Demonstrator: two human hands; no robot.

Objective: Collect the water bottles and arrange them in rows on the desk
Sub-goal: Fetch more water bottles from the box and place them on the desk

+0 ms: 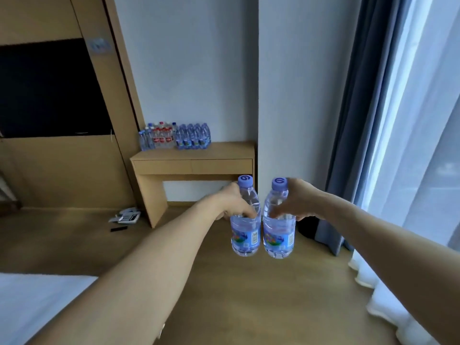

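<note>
**Two bottles carried, one in each hand**

Head view: both bare arms reach forward above the wooden floor (224, 295). The left hand (234, 202) grips the left bottle (245, 235) round its upper body with its fingers curled about it. The right hand (296, 202) grips the right bottle (278, 235) in the same way. Both bottles are held upright in the air, just beside each other, with purple caps on top and blue labels on their lower halves.

Far ahead, the wooden counter (224, 150) stands against the white wall. At its left end more bottles stand packed together. The red-labelled bottles (161, 136) are on the left and the blue-labelled bottles (194, 136) are just to their right.

Some papers (125, 216) lie on the floor left of the counter. A dark screen (49, 88) sits in the wooden panelling at far left. A grey curtain (348, 120) hangs at right, and a white bed (37, 300) corner shows at near left.
</note>
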